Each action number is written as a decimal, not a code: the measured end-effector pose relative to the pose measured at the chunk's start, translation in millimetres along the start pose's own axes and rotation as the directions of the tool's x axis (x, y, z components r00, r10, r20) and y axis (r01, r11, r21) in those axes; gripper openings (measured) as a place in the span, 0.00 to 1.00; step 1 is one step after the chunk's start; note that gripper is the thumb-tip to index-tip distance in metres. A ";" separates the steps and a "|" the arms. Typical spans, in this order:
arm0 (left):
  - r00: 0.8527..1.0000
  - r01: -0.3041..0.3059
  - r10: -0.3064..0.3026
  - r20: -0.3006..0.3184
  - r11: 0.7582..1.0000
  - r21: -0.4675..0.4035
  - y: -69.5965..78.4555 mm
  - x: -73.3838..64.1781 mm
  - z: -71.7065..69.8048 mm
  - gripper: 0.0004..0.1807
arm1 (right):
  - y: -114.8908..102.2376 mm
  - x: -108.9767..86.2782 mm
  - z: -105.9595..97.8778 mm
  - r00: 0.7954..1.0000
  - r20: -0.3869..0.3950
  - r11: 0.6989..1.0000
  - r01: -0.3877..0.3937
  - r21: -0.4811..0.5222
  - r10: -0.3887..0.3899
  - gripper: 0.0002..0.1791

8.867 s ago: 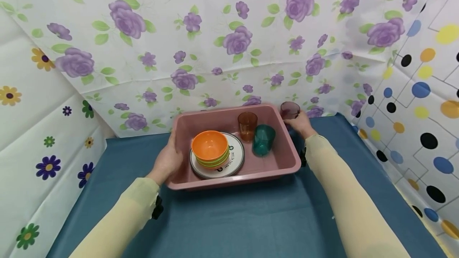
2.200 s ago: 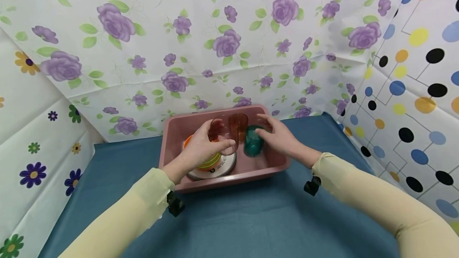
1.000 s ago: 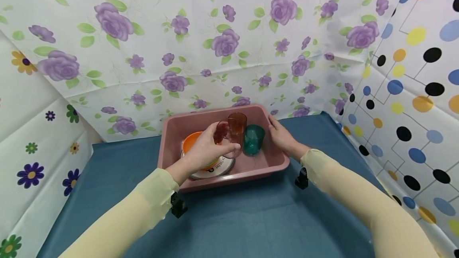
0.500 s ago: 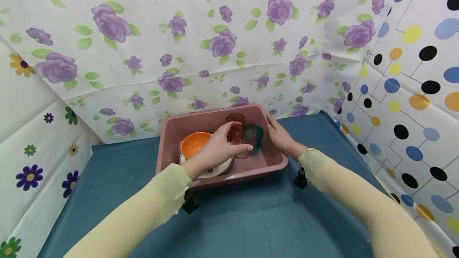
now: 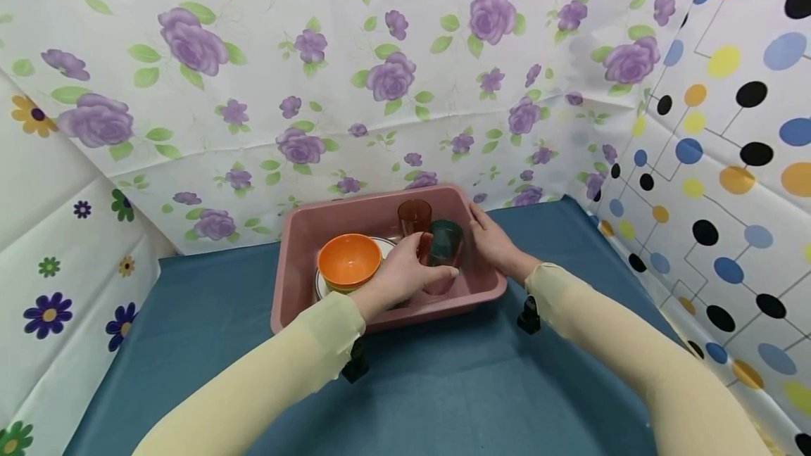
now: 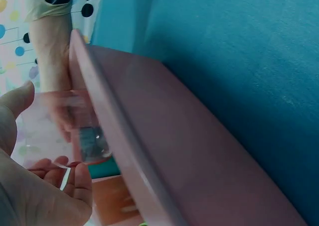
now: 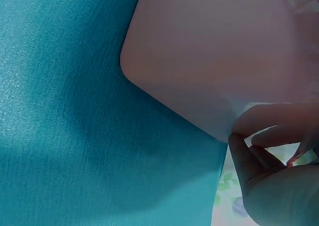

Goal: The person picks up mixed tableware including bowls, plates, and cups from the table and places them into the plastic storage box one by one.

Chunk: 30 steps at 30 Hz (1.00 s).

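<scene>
My left hand [image 5: 405, 273] grips a clear pinkish tumbler [image 5: 437, 287], thumb on the near side and fingers bent behind it. It is held over the right half of a pink tub [image 5: 342, 215], in front of a teal tumbler [image 5: 448, 231] that shows through it. Behind stands an amber tumbler [image 5: 415, 215]. On the tub's left, an orange bowl [image 5: 350, 259] tops stacked bowls on white plates [image 5: 322, 288], partly hidden by my left arm. My right hand [image 5: 497, 245] rests against the tub's right side; in the right wrist view its fingers [image 7: 242, 159] touch the outer wall.
The tub stands on a blue-covered table [image 5: 456, 385], close to the floral back sheet [image 5: 253, 90]. A dotted sheet [image 5: 728, 181] rises at the right and a flowered white one [image 5: 82, 266] at the left.
My left hand has carried the pinkish tumbler rightward, uncovering the orange bowl. My right hand, which held that tumbler outside the tub earliest, later moved from near the teal tumbler to the tub's right side.
</scene>
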<state>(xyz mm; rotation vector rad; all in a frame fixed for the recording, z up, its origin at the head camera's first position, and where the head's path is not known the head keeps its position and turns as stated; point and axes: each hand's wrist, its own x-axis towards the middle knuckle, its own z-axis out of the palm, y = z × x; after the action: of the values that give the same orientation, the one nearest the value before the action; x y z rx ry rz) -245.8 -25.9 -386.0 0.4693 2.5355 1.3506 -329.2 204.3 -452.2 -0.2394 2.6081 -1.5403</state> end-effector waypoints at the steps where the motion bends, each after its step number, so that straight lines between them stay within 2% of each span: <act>1: 1.000 0.007 -0.007 0.000 1.000 0.014 -0.7 0.3 1.1 0.44 | 0.1 0.3 0.0 1.000 0.003 1.000 0.000 0.000 0.000 0.32; 8: 0.999 0.049 -0.051 0.010 0.990 0.131 -1.8 6.3 5.0 0.45 | -0.7 1.2 -0.3 1.000 -0.005 1.000 -0.013 -0.025 0.013 0.32; 17: 0.987 0.128 -0.143 0.075 0.977 0.172 -0.4 12.0 3.5 0.39 | 0.7 0.3 0.3 1.000 0.002 0.999 -0.020 -0.037 0.020 0.32; 21: 0.977 0.170 -0.187 0.106 0.974 0.152 0.4 14.5 2.7 0.35 | 1.3 0.8 0.4 1.000 0.004 0.999 -0.017 -0.039 0.017 0.32; 24: 0.975 0.172 -0.192 0.110 0.971 0.167 0.0 16.9 2.8 0.33 | 1.2 1.2 0.2 1.000 0.005 0.999 -0.012 -0.046 0.012 0.32; 30: 0.980 0.150 -0.180 0.081 0.945 0.290 -1.7 20.6 4.7 0.37 | 0.6 0.2 0.2 1.000 0.006 0.999 -0.011 -0.051 0.011 0.32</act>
<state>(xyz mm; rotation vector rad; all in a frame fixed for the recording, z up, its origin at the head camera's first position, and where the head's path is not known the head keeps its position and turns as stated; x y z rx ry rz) -263.5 -15.4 -391.1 0.3575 2.6207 0.8849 -329.4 204.4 -452.8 -0.2339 2.6417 -1.4687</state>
